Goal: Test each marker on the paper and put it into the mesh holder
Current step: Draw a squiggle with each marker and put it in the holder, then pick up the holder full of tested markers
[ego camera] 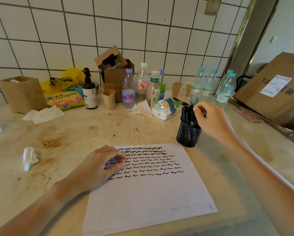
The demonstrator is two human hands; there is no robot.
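A white sheet of paper (148, 193) lies on the counter, its upper half covered with rows of black squiggles. My left hand (100, 166) rests on the paper's upper left part, fingers loosely bent on the sheet. To the paper's upper right stands a black mesh holder (188, 135) with several black markers (187, 113) upright in it. My right hand (209, 119) is at the holder's top right, fingers curled around the top of a marker that stands in the holder.
Water bottles (205, 86), a tissue pack (165, 108), paper cups (108, 99), a pump bottle (90, 92) and cardboard boxes (113, 74) line the tiled wall. A loose black pen (179, 100) lies behind the holder. A crumpled tissue (29, 157) sits left; a large carton (272, 89) fills the right.
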